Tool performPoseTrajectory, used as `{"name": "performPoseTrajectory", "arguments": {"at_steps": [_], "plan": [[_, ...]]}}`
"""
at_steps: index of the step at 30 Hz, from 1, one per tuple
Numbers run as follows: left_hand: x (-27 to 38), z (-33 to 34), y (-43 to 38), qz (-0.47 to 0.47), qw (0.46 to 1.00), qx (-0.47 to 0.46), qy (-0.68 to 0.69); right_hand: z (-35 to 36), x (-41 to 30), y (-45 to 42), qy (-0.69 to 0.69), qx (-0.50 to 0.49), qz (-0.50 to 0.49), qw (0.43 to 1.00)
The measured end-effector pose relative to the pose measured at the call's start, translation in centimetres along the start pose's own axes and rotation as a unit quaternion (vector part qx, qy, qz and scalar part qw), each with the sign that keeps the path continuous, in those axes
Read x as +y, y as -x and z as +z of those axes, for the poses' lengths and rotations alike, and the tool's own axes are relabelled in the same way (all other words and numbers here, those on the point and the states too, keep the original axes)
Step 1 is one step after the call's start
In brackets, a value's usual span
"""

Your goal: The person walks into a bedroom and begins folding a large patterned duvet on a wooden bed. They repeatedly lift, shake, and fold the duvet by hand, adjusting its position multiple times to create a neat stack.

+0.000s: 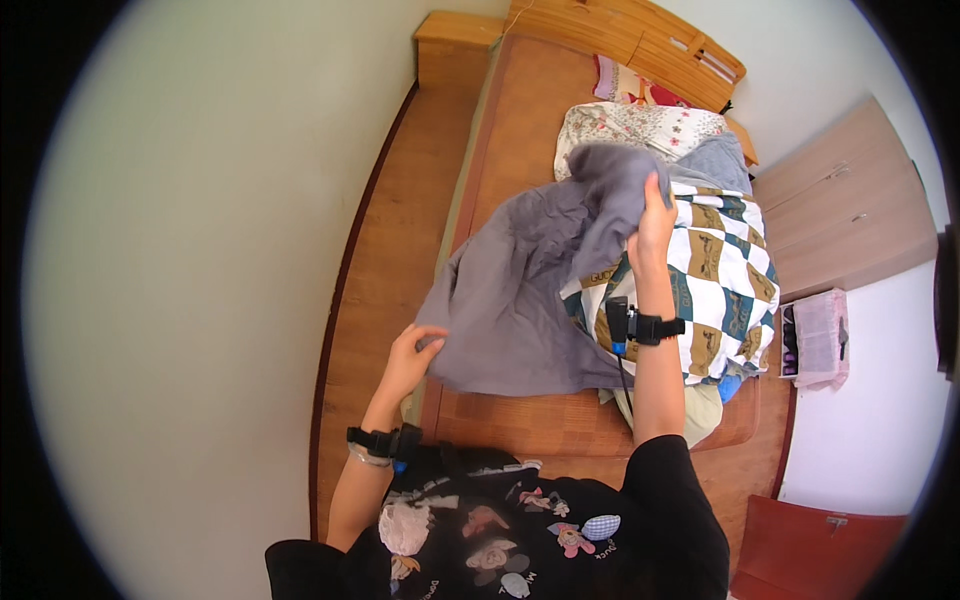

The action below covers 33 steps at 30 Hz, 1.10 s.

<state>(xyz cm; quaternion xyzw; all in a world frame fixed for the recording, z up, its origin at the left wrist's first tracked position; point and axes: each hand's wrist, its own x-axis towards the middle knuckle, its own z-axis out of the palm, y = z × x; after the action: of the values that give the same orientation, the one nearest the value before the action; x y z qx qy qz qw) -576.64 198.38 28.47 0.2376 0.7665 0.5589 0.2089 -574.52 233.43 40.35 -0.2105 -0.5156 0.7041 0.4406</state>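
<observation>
A large grey cloth [510, 315] is spread, wrinkled, between my two hands over the bed. My left hand [411, 360] pinches its near left edge between thumb and fingers. Farther up and to the right, my right hand [651, 225] is closed on a bunched, raised part of the same cloth. Under and beside the cloth lies a heaped checkered blanket [705, 277] in white, green and brown. Behind it are a white floral cloth [637, 127] and a light grey fabric [716, 161]. Both my wrists wear black straps with small devices.
The bed [525, 105] has a brown mat and a wooden headboard [675, 45]. A wooden nightstand [457, 49] stands at the far left corner. Wall lies close on the left. A wardrobe [847, 202], a covered rack [821, 337] and a red panel [810, 547] are to the right.
</observation>
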Motion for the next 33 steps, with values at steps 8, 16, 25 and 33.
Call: {"name": "performPoseTrajectory", "arguments": {"at_steps": [8, 16, 25, 33], "plan": [[5.6, 4.0, -0.9, -0.043, 0.987, -0.078, 0.131, 2.8, 1.8, 19.5, 0.312, -0.321, -0.04, 0.893], [4.8, 4.2, 0.3, -0.129, 0.953, -0.167, 0.216, 0.8, 3.2, 25.5, 0.331, -0.207, 0.027, 0.92], [4.4, 3.7, 0.0, -0.173, 0.89, -0.256, 0.336, -0.6, 3.2, 26.4, 0.344, -0.132, -0.056, 0.928], [4.6, 2.2, -0.9, -0.106, 0.922, -0.256, 0.272, -2.4, -6.5, 18.5, 0.377, 0.177, -0.253, 0.873]]}}
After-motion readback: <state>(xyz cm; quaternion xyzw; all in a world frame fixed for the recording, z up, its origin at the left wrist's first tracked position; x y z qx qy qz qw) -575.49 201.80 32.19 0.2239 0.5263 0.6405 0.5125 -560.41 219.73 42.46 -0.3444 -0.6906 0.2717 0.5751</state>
